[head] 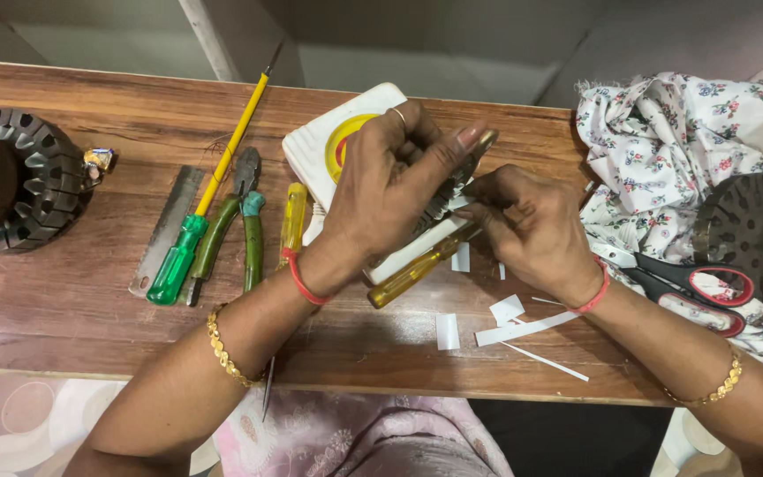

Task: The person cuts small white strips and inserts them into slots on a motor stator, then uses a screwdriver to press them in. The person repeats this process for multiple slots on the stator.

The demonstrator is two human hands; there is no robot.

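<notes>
My left hand (pixel 390 190) and my right hand (pixel 527 225) meet over the middle of the wooden table (pixel 72 300). Together they grip a small metal tool (pixel 452 190) with a toothed edge, held over a white strip (pixel 412 249); what sits between the fingers is partly hidden. Under my left hand lies a white square box (pixel 328 146) with a yellow and red ring on it. An amber-handled screwdriver (pixel 412 272) lies just below my hands. Red bands and gold bracelets are on both wrists.
Left of my hands lie a green and yellow screwdriver (pixel 209 190), green-handled pliers (pixel 245 221), a small yellow screwdriver (pixel 292 216) and a metal strip (pixel 167 228). A motor stator (pixel 24 177) sits far left. Right: flowered cloth (pixel 664 150), red scissors (pixel 699 287), a second stator (pixel 752 230). Paper scraps (pixel 514 322) lie near the front edge.
</notes>
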